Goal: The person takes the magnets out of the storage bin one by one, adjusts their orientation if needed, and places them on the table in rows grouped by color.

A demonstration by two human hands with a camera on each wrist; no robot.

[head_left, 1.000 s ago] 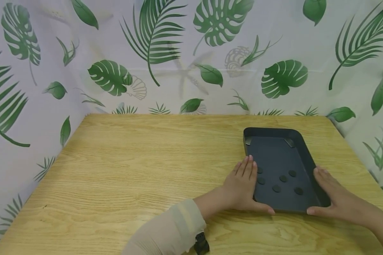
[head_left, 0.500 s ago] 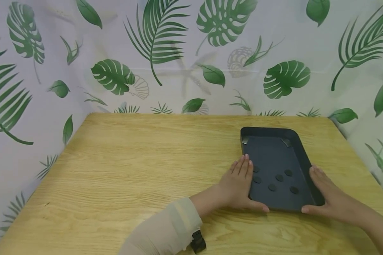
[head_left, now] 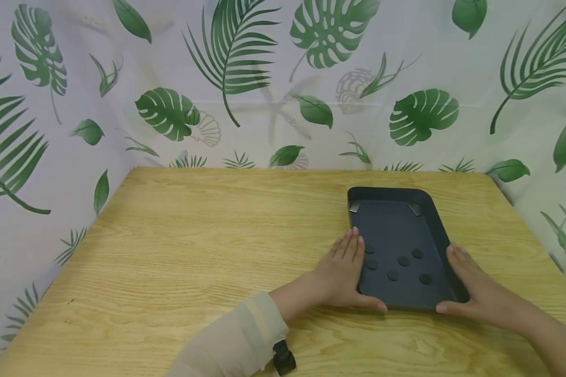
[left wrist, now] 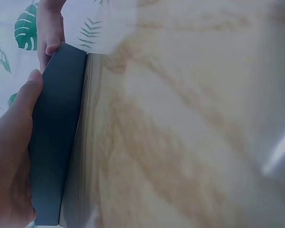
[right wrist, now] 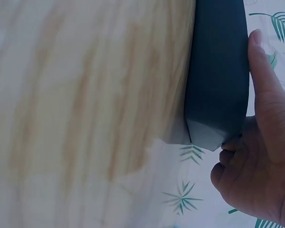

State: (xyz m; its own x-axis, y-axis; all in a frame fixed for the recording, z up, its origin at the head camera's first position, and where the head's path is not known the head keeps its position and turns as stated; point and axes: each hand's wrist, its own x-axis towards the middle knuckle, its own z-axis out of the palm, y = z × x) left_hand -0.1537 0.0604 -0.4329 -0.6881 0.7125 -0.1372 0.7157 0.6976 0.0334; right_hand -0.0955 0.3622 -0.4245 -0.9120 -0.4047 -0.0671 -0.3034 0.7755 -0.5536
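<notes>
A dark rectangular baking tray with raised walls stands on the table at the right in the head view. Several dark round discs are on its floor, mostly toward the near end. My left hand presses on the tray's left wall with straight fingers, its thumb along the near wall. On the opposite side, my right hand lies against the right wall, thumb also at the near edge. Both wrist views show the tray's outer near wall, with each thumb lying against it. The fingers' inner faces are hidden.
A wood-grain table extends to the left of the tray. Leaf-printed sheeting hangs along the table's back and sides. Small metallic-looking pieces sit in the tray's two far corners. A black strap device is at the left wrist.
The tray has slid a little to the left across the table, both hands staying against its sides. The discs have travelled with it. The head view has shifted slightly.
</notes>
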